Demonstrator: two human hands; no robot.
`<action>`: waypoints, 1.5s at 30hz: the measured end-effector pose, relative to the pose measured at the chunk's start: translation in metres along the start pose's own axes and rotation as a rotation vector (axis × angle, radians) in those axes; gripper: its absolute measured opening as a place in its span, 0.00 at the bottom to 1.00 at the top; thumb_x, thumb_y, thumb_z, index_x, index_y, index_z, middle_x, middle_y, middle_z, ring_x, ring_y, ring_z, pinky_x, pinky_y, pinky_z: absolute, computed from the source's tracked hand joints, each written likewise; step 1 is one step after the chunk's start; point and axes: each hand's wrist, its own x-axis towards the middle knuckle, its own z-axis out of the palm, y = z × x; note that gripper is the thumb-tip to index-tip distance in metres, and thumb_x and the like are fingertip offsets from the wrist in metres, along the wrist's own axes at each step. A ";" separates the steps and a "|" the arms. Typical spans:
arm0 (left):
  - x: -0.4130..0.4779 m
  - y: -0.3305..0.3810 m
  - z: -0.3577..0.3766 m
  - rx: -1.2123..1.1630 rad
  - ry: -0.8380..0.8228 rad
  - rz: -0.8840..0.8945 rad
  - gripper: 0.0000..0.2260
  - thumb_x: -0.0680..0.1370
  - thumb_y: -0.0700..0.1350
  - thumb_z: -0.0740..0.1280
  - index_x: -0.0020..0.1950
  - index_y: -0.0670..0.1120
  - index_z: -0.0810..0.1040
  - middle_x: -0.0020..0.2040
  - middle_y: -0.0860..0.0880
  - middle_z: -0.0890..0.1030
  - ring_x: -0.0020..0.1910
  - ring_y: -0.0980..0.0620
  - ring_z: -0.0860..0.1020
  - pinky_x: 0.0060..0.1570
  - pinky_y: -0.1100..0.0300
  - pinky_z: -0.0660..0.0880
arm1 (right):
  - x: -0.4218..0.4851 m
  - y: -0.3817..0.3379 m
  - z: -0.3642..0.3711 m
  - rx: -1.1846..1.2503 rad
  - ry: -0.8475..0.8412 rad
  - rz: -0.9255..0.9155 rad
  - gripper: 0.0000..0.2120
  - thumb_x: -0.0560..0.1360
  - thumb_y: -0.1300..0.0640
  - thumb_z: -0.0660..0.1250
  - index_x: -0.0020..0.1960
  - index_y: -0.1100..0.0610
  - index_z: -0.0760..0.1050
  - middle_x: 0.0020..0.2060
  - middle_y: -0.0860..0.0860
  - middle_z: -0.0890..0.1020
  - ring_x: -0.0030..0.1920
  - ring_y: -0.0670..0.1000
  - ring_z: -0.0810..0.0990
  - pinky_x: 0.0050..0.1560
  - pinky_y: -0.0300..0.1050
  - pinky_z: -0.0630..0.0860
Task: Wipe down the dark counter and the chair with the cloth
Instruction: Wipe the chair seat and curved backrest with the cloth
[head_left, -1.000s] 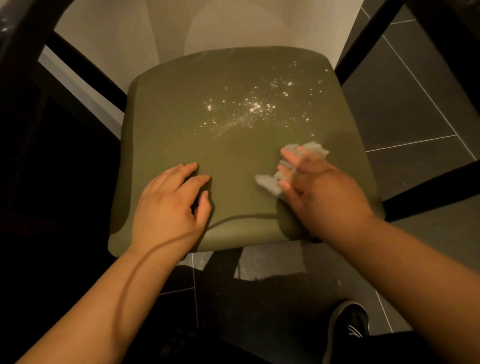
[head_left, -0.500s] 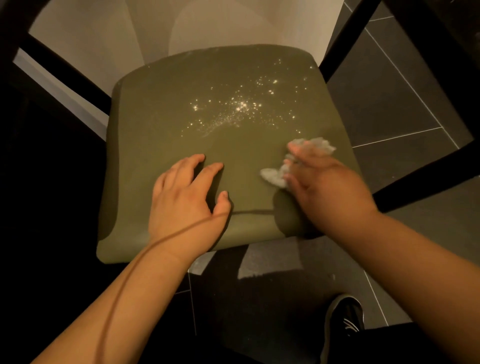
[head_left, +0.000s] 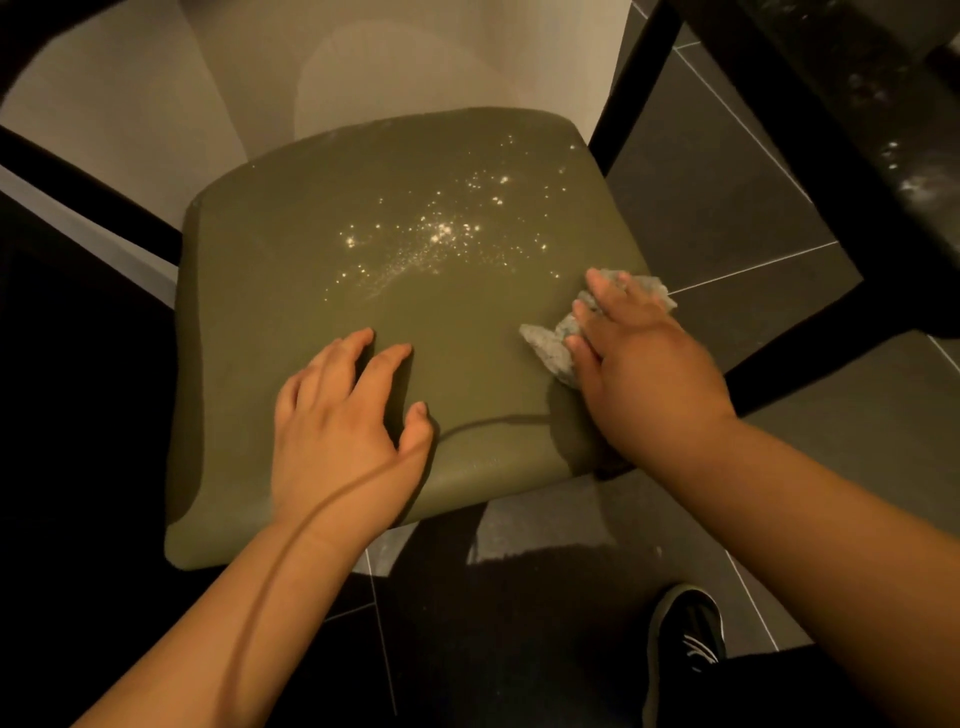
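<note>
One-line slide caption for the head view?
Right hand presses grey cloth on olive chair seat near glistening specks; left hand rests on it.

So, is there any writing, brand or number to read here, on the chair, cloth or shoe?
None can be read. The chair seat, the cloth and the floor tiles carry no writing; the shoe shows only white stripes, no letters.

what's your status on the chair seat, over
Left hand rests on seat, fingers spread. Right hand presses cloth at seat's right edge. Glinting specks mid-seat, not yet wiped. Nothing in the way.
</note>
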 end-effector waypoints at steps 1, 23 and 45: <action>0.000 0.000 0.000 0.001 0.000 0.004 0.25 0.78 0.59 0.61 0.74 0.54 0.74 0.76 0.49 0.71 0.76 0.46 0.68 0.75 0.44 0.62 | 0.001 0.000 -0.003 -0.010 -0.008 0.023 0.24 0.84 0.49 0.58 0.75 0.61 0.72 0.80 0.56 0.64 0.80 0.60 0.59 0.80 0.56 0.56; 0.005 0.002 -0.001 -0.064 -0.001 -0.059 0.29 0.76 0.62 0.61 0.76 0.56 0.71 0.80 0.49 0.67 0.81 0.45 0.61 0.78 0.43 0.60 | -0.008 -0.024 0.022 -0.039 -0.088 -0.167 0.21 0.83 0.59 0.60 0.74 0.63 0.72 0.78 0.60 0.66 0.79 0.63 0.61 0.78 0.54 0.54; 0.018 -0.053 -0.024 -0.032 0.007 -0.349 0.31 0.81 0.62 0.64 0.81 0.50 0.67 0.82 0.42 0.64 0.82 0.40 0.58 0.82 0.41 0.55 | 0.037 -0.036 -0.007 -0.148 -0.311 -0.108 0.32 0.84 0.39 0.42 0.84 0.51 0.46 0.82 0.57 0.38 0.82 0.58 0.37 0.82 0.54 0.39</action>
